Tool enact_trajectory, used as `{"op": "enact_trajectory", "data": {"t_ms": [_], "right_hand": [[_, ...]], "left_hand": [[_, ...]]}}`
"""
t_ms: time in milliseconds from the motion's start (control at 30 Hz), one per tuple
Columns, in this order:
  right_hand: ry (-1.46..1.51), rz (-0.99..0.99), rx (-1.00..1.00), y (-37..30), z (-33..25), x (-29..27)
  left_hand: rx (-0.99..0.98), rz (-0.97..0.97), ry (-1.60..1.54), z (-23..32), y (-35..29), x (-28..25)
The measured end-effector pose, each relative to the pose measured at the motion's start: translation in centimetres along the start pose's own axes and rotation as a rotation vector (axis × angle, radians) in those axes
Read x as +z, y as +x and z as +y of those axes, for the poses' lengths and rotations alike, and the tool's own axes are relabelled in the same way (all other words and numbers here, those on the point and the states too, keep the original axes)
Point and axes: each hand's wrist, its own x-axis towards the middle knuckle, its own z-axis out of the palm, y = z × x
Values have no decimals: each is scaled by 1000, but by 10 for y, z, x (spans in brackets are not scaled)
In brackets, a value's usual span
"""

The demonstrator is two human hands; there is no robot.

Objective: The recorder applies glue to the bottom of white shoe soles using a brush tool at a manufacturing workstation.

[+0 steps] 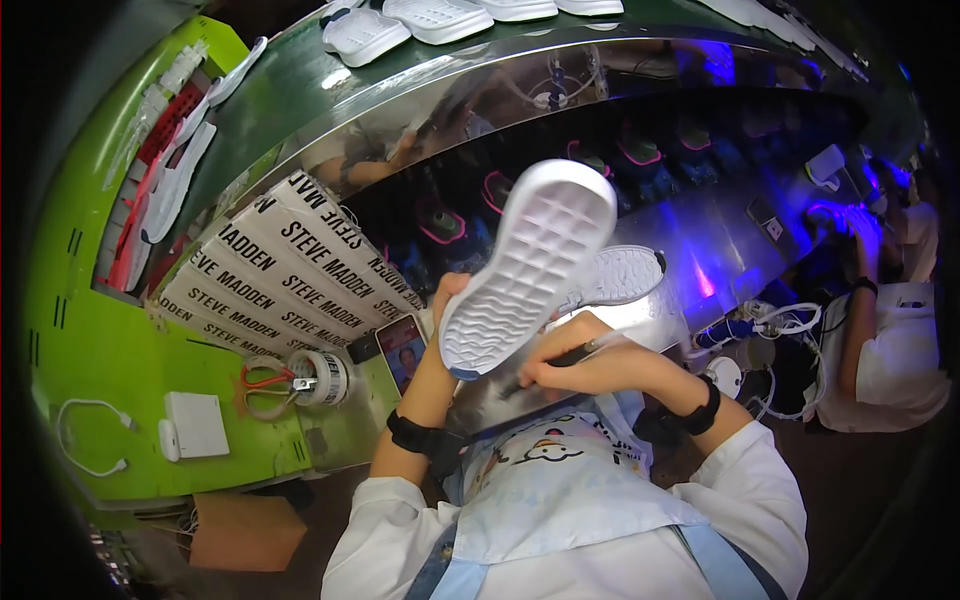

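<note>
A white shoe sole (535, 265) is held up over the bench, its grid-and-wave patterned face showing and a small blue patch at the lower end. My left hand (452, 292) grips it along its left edge, with most of the fingers hidden behind it. My right hand (590, 362), just right of the sole's lower end, is closed round a slim dark-handled tool (572, 356); its exact kind is unclear. Behind the raised sole, a second white sole (628, 275) lies on the shiny metal bench (655, 305).
White soles (440, 18) lie on the green conveyor (270, 110) ahead. A printed white box (290, 265) stands left, near a phone (402, 352), tape rolls (322, 378) and red-handled scissors (262, 378). At right, a co-worker's hand (862, 232) is under blue light, near bundled white cables (785, 320).
</note>
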Motion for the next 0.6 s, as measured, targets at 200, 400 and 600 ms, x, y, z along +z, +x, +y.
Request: {"op": "enact_trajectory", "data": {"t_ms": [200,400,600], "right_hand": [[-199,121,-544,-3,-4,-1],[-248,99,-649,-7,-5,-7],[-200,119,-533,-27,4,-27]], "left_hand": [[-251,133,2,10,9,7],[-430,319,255,12,13,70],[-389,470,376,13,6,52]]}}
